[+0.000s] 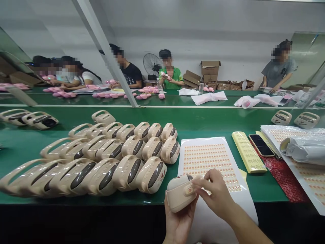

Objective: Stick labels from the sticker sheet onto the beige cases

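Note:
My left hand (177, 218) is closed round a cream plastic device (177, 198) with a rounded body and a carry handle, tilted above the front edge of the table. On the device's near side is an oval tab (189, 189) with a small orange mark. Against that tab my right hand (215, 189) has its thumb and fingers pinched together; what lies between the fingertips is too small to make out. Beneath and behind the hands lies a white sheet of small orange stickers (205, 152), partly hidden by my right hand.
Several matching cream devices (129, 173) stand in rows on the green table (203, 118) at left. To the right are a yellow box-like strip (248, 152), a phone (261, 145) and more sticker sheets (312, 179). Across the line, several people handle pink items (149, 89).

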A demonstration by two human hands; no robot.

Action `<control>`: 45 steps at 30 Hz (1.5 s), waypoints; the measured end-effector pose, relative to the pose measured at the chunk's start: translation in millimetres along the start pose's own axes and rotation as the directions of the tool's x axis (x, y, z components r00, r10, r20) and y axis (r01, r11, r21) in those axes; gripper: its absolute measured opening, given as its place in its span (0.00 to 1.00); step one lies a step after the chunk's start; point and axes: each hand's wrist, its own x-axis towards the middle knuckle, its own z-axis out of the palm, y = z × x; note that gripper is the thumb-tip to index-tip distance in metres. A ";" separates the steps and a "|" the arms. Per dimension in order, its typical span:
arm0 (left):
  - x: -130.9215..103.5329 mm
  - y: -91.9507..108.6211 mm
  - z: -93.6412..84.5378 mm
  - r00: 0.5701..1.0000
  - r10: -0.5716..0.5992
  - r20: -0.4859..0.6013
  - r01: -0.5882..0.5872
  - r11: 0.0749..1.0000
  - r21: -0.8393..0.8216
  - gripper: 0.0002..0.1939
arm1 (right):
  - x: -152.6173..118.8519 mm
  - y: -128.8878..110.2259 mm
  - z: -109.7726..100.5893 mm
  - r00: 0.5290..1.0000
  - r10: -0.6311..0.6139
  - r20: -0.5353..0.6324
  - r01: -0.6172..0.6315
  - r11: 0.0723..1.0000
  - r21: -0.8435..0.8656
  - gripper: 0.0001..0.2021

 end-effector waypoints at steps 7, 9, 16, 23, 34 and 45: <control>1.7 -3.5 8.9 0.997 0.006 -0.080 -0.004 1.000 0.028 0.24 | 9.3 -8.3 -11.7 0.940 -0.330 0.087 0.337 0.856 -0.393 0.08; 1.7 -4.1 12.2 0.991 0.009 -0.130 -0.006 1.000 0.027 0.22 | 11.2 -8.8 -15.3 0.928 -0.347 0.134 0.371 0.835 -0.407 0.08; 2.4 0.0 15.7 0.990 -0.007 -0.139 0.017 0.998 0.066 0.21 | 17.3 -11.0 -25.6 0.865 -0.432 0.254 0.500 0.771 -0.395 0.08; 6.8 10.2 20.8 0.977 -0.071 -0.201 0.084 0.995 0.059 0.20 | 16.3 -11.7 -23.7 0.858 -0.467 0.211 0.512 0.762 -0.396 0.10; 10.9 14.6 24.7 0.947 -0.148 -0.285 0.168 0.985 0.047 0.20 | 16.0 -0.9 -19.8 0.929 -0.321 0.184 0.366 0.873 -0.323 0.10; 10.6 15.7 25.5 0.896 0.439 -0.068 -0.136 0.416 0.899 0.52 | 55.5 2.3 -51.9 0.860 0.318 0.398 -0.483 0.756 0.441 0.11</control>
